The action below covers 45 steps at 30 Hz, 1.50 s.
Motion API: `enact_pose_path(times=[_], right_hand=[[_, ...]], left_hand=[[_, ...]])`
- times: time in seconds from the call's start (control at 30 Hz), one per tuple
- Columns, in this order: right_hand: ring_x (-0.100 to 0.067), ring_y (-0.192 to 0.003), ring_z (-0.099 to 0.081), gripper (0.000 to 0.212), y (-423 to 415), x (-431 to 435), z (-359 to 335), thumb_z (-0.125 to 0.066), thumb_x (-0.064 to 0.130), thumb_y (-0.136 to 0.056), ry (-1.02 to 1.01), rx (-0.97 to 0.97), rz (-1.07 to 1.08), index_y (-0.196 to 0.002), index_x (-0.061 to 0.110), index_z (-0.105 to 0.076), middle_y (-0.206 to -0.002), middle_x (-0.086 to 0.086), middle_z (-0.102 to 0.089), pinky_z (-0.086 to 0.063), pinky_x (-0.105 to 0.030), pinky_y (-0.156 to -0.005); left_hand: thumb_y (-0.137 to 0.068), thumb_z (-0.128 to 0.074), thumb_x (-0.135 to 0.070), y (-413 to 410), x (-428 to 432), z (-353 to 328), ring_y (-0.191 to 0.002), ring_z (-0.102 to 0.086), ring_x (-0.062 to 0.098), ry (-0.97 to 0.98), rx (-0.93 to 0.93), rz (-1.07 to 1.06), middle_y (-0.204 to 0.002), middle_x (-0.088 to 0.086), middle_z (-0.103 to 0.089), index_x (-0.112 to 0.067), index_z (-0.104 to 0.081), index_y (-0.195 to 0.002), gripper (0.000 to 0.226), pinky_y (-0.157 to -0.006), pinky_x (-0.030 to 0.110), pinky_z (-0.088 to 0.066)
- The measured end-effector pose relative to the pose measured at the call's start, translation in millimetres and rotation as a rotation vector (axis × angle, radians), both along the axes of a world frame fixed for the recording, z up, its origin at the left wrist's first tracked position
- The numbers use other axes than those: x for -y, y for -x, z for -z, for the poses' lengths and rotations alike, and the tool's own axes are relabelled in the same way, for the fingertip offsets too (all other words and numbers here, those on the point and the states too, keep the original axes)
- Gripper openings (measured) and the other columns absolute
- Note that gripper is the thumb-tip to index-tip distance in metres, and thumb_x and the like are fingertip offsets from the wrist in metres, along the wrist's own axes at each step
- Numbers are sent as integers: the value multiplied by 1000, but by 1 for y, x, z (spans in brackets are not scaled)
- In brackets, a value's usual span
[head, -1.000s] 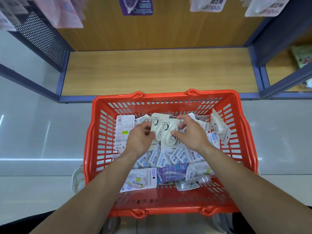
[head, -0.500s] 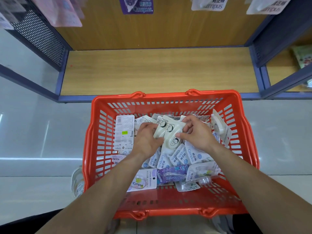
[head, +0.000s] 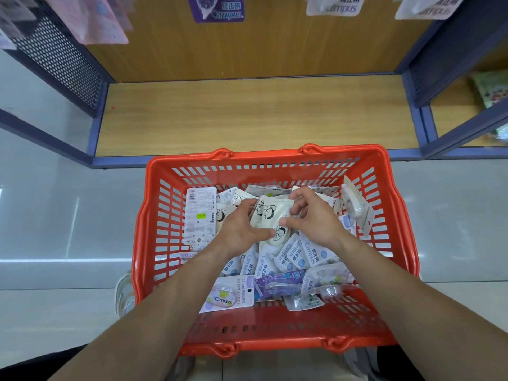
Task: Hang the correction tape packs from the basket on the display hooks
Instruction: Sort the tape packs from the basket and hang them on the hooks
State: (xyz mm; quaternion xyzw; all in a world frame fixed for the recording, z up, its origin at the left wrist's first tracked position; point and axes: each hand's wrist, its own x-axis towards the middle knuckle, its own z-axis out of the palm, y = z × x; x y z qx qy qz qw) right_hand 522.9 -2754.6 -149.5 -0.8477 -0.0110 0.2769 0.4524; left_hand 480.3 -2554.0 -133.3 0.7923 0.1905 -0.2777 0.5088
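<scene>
Left hand, right hand round packs

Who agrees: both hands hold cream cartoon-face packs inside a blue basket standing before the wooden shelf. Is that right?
No: the head view shows the basket is red, not blue. The left hand and right hand do hold cream cartoon-face packs inside it, before the wooden shelf.

Basket open-topped, shelf bare.
</scene>
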Motion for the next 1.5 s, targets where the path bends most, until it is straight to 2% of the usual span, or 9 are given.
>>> enact_pose_path(times=[0.27,0.6,0.73,0.9,1.0,1.1,1.33,1.43,1.5], right_hand=[[-5,-84,-57,61,-1,-28,-19,-84,33,-83,-107,72,72,-135,33,-50,-99,8,-59,-47,-27,-76],[-5,-121,-62,60,16,-58,-50,-63,65,-90,-276,-225,-2,-141,34,-54,-137,12,-62,-53,-31,-98],[2,-99,-69,29,19,-57,-89,-61,41,-100,-359,-274,-74,-129,37,-57,-120,14,-68,-55,-17,-72],[-19,-108,-71,29,24,-44,-151,-69,28,-96,-374,-207,-103,-125,28,-65,-117,3,-74,-56,-38,-91],[-13,-98,-73,34,28,-33,-205,-74,26,-93,-347,-171,-212,-125,28,-66,-109,8,-76,-56,-26,-77],[2,-82,-70,41,38,-21,-252,-79,28,-88,-305,-128,-307,-127,29,-66,-100,16,-75,-50,-15,-68],[-8,-98,-74,85,67,-6,-279,-96,52,-49,-368,-36,-3,-125,32,-63,-113,6,-75,-58,-35,-94],[-16,-98,-75,80,72,-8,-272,-95,51,-56,-472,-89,157,-125,28,-61,-112,3,-76,-60,-45,-93],[-21,-92,-77,67,71,-11,-268,-90,45,-67,-499,-180,216,-124,27,-61,-106,0,-77,-62,-47,-88]], left_hand=[[-77,-87,-9,-8,-13,-15,-94,-70,13,53,67,-263,-104,-6,-68,-19,-47,-133,70,-81,32,-59],[-78,-85,-11,5,-32,-57,-91,-77,28,226,96,-472,-107,9,-76,-19,-37,-138,77,-87,51,-61],[-68,-88,-21,16,-36,-94,-94,-75,28,177,100,-404,-109,9,-71,-25,-34,-134,85,-89,53,-60],[-73,-89,-24,21,-42,-164,-96,-74,24,125,78,-187,-109,6,-74,-19,-46,-131,72,-94,48,-59],[-56,-90,-47,29,-46,-213,-94,-76,27,143,86,-99,-104,10,-78,-15,-64,-121,77,-97,50,-57],[-73,-89,-33,42,-45,-254,-96,-75,35,238,90,64,-106,15,-78,-11,-69,-118,54,-90,45,-58],[-71,-87,-32,68,-29,-270,-107,-72,36,326,216,12,-114,14,-76,-10,-72,-120,56,-97,48,-56],[-82,-82,-18,71,-25,-267,-95,-74,30,365,266,-194,-107,15,-78,-6,-75,-112,33,-82,36,-58],[-74,-87,-25,70,-24,-262,-90,-75,29,377,270,-309,-105,16,-78,-6,-74,-112,44,-77,36,-57]])
